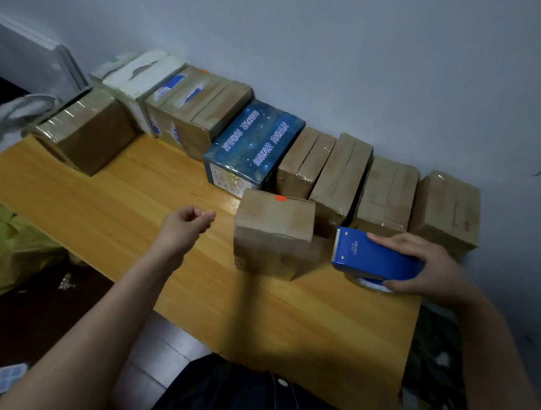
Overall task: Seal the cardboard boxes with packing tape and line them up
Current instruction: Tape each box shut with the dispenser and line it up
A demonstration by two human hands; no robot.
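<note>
A small cardboard box (272, 235) with an orange dot on its top edge stands alone near the middle of the wooden table (111, 214). My right hand (429, 268) grips a blue tape dispenser (374, 255), its toothed blade pointing at that box from the right. To the box's left, my left hand (186, 226) hovers above the table with fingers curled, holding nothing. Behind, a row of several taped boxes (387, 193) runs along the wall, with a dark blue printed box (252, 146) in its middle.
Another brown box (86, 132) sits apart at the table's far left. White boards (28, 49) lean against the wall beyond it. Yellow-green bags (1, 243) and clutter lie on the dark floor to the left, and more clutter lies to the right.
</note>
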